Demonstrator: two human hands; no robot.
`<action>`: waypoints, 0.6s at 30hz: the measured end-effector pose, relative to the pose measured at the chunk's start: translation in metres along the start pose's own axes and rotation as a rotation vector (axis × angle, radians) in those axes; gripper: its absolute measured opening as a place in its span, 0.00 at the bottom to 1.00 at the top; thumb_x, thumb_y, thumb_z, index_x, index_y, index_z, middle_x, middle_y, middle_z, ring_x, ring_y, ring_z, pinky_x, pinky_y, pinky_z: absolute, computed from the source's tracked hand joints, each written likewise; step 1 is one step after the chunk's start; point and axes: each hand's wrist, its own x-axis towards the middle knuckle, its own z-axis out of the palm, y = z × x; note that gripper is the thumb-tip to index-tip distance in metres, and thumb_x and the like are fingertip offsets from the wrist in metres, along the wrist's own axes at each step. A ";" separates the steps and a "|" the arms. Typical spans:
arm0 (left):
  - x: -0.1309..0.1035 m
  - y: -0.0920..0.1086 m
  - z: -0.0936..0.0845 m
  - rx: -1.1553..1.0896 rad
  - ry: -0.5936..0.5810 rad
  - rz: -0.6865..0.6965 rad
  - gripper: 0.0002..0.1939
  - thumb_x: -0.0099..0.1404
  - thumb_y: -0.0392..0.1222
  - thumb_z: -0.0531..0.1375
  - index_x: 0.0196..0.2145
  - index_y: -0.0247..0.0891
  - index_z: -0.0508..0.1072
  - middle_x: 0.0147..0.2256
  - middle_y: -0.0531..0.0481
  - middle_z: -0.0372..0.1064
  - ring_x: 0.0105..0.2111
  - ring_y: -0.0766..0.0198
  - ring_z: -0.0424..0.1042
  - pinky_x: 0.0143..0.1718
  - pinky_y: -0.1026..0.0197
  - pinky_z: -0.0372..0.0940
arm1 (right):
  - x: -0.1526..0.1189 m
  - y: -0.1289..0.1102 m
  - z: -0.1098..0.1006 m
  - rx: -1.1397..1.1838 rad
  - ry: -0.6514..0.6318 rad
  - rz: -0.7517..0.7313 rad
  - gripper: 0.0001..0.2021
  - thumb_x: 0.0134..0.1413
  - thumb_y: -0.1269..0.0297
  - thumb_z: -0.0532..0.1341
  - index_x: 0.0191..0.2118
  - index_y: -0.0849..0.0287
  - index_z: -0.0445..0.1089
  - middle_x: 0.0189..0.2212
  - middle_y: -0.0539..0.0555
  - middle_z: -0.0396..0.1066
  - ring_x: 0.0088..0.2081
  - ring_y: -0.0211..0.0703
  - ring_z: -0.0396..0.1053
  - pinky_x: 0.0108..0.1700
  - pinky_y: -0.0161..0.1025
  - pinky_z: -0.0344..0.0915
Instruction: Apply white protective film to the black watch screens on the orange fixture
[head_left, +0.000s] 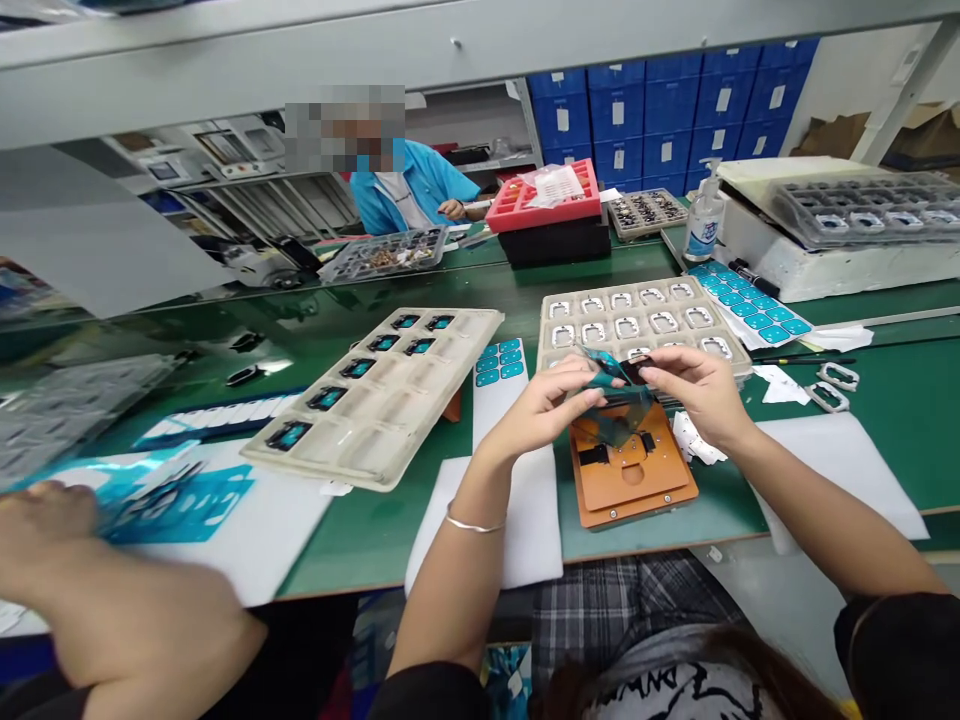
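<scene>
Above an orange fixture plate (634,485), my left hand (546,402) pinches a thin teal film (626,425) that hangs down over the plate's upper part. My right hand (697,388) is closed on a small dark part (639,368) at the film's right side. Whether the film touches that part I cannot tell. Right behind my hands sits a beige tray (555,287) of white-and-black frames. To the left a second beige tray (390,425) tilts, with several black parts bearing teal faces in its pockets.
A co-worker's arm (142,620) reaches in at lower left, over blue film sheets (195,505). White foam sheets (840,470) lie either side of the fixture. Two loose frames (829,398) and a pump bottle (705,218) are at right. Another person (409,195) sits opposite, behind a red tray (540,205).
</scene>
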 end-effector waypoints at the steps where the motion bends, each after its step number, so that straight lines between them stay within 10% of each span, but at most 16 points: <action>1: -0.001 0.000 -0.002 -0.014 -0.005 -0.022 0.22 0.67 0.60 0.57 0.38 0.41 0.82 0.32 0.45 0.73 0.37 0.58 0.69 0.42 0.56 0.66 | 0.002 0.000 -0.002 -0.006 0.031 -0.012 0.16 0.44 0.50 0.74 0.36 0.54 0.78 0.35 0.51 0.80 0.38 0.44 0.78 0.44 0.46 0.78; 6: -0.007 -0.006 -0.012 -0.103 0.040 -0.135 0.18 0.65 0.56 0.62 0.35 0.39 0.82 0.34 0.45 0.73 0.35 0.60 0.72 0.37 0.59 0.69 | 0.009 -0.009 -0.018 -0.071 0.054 -0.055 0.19 0.44 0.50 0.73 0.41 0.53 0.76 0.36 0.51 0.79 0.39 0.43 0.77 0.43 0.44 0.77; 13: -0.010 -0.035 -0.028 -0.144 0.433 -0.272 0.24 0.59 0.52 0.65 0.51 0.39 0.73 0.33 0.49 0.72 0.35 0.61 0.74 0.37 0.59 0.71 | 0.000 -0.025 -0.014 -0.440 -0.576 -0.093 0.05 0.56 0.62 0.66 0.36 0.56 0.78 0.35 0.53 0.78 0.35 0.41 0.75 0.34 0.39 0.73; 18: -0.013 -0.050 -0.037 0.143 0.462 -0.575 0.20 0.63 0.44 0.59 0.51 0.36 0.73 0.30 0.49 0.72 0.25 0.64 0.70 0.26 0.63 0.66 | -0.007 -0.014 -0.004 -0.625 -0.696 -0.235 0.06 0.60 0.70 0.62 0.38 0.56 0.78 0.35 0.53 0.78 0.36 0.41 0.74 0.38 0.40 0.72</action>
